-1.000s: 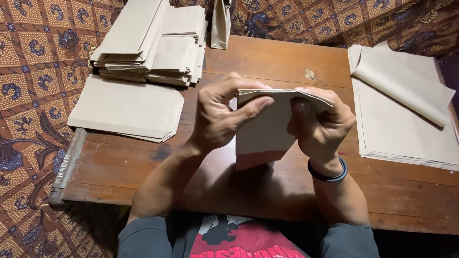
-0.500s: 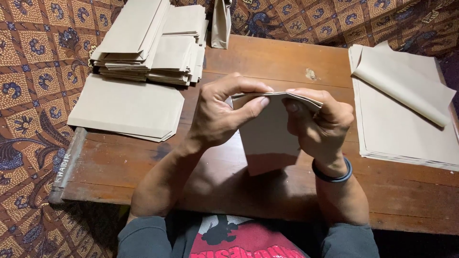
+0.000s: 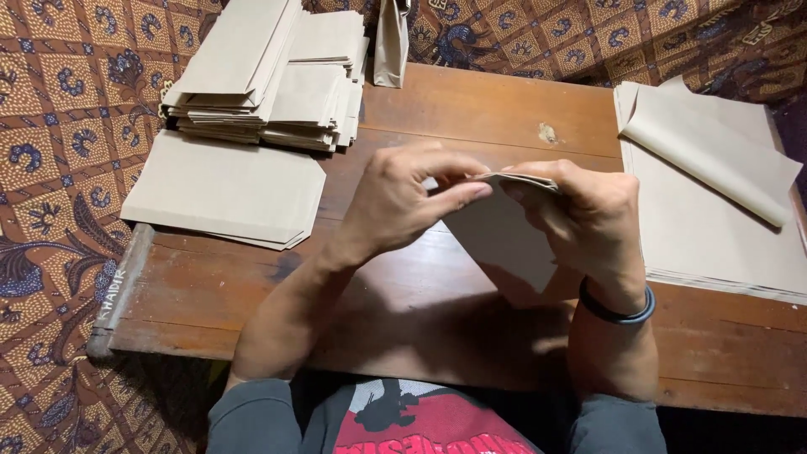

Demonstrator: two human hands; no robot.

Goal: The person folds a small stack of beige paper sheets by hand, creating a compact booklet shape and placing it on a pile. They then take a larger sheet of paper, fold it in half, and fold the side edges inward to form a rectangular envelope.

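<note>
Two hands meet over a low wooden table (image 3: 471, 101) that stands on patterned brown cloth (image 3: 50, 168). At the far left edge lies a flat pile of grey-brown paper sheets (image 3: 223, 189), and behind it a taller, looser stack of folded paper bags (image 3: 269, 76), with one bag standing upright (image 3: 391, 42) just beyond. The left hand (image 3: 403, 202) pinches the top edge of a grey paper bag (image 3: 504, 244) between thumb and fingers. The right hand (image 3: 588, 223), a dark band on its wrist, grips the same top edge from the other side. The bag hangs below both hands, above the table's middle, its lower corner pointing down. Compared with a moment ago, the bag has tilted more, and the hands sit closer together along its top. At the far right lies a stack of large sheets (image 3: 723, 227), the uppermost one curled (image 3: 714, 143) back.
</note>
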